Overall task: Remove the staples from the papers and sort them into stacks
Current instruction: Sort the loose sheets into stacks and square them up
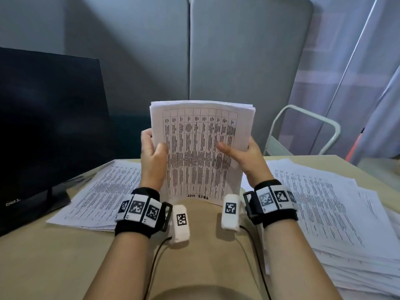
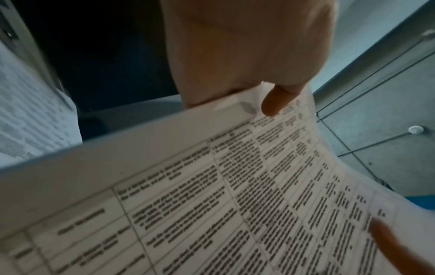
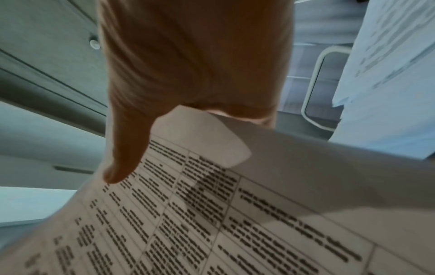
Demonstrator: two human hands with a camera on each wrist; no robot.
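Head view: left grip (image 1: 152, 151) and right grip (image 1: 244, 153) each clasp a side of the sheaf (image 1: 201, 148), held upright above the surface (image 1: 201, 256), between left stack (image 1: 101, 195) and right stack (image 1: 329, 215).

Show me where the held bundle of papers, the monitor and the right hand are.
bundle of papers (image 1: 201, 148): head view, middle of the printed table.
monitor (image 1: 49, 126): head view, dark screen.
right hand (image 1: 249, 156): head view, back of the hand.

Your left hand (image 1: 152, 158) and right hand (image 1: 249, 155) are bare. Behind each, your wrist carries a black strap (image 1: 138, 213) with white square-coded tags, a white marked module (image 1: 180, 221) and a black cable (image 1: 154, 256).
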